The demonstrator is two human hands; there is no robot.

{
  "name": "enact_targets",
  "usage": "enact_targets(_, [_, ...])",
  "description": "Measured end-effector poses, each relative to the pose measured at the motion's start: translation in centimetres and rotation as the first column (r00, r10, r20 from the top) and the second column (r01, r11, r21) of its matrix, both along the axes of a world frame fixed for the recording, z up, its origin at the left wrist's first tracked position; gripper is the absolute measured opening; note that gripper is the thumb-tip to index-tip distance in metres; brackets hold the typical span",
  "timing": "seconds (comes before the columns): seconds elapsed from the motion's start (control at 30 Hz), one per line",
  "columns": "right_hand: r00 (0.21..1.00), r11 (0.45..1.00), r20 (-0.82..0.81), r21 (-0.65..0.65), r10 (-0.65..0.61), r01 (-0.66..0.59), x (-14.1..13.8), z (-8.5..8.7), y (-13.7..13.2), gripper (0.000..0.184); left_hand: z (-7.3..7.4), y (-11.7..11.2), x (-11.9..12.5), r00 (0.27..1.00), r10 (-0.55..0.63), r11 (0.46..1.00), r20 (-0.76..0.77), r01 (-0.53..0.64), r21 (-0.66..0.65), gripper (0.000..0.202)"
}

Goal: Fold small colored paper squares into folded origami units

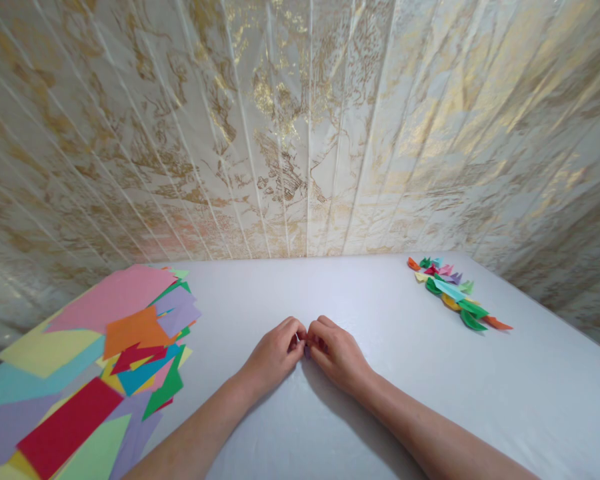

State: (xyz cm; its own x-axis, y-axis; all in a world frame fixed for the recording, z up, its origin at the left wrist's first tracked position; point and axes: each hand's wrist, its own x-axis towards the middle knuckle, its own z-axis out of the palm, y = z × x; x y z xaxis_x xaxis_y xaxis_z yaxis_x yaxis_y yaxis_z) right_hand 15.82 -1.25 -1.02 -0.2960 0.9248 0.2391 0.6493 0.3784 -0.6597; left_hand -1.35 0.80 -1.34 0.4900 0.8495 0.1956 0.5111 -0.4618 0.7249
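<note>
Both hands meet over the middle of the white table, fingertips close together. A small piece of purple paper (307, 351) shows between them, mostly hidden by the fingers. My left hand (279, 348) is closed in a pinch at its left side. My right hand (337, 351) is curled with its fingers pressed together on the same paper. How the paper is folded cannot be made out.
Loose coloured paper sheets, among them a pink sheet (115, 293) and a red sheet (70, 427), overlap at the left of the table (260, 287). Several small folded paper pieces (450, 291) lie in a row at the back right. A patterned curtain (300, 133) hangs behind.
</note>
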Motion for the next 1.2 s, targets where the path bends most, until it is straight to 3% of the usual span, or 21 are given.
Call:
enact_targets(0.5, [0.999, 0.999, -0.034, -0.016, 0.038, -0.038, 0.47, -0.07, -0.05, 0.017, 0.34, -0.33, 0.25, 0.998, 0.054, 0.997, 0.038, -0.052, -0.060, 0.021])
enact_targets(1.2, [0.995, 0.999, -0.097, -0.030, 0.024, -0.027, 0.71, -0.18, 0.17, 0.022, 0.39, -0.19, 0.69, 0.996, 0.061, 0.995, 0.067, -0.055, -0.081, 0.017])
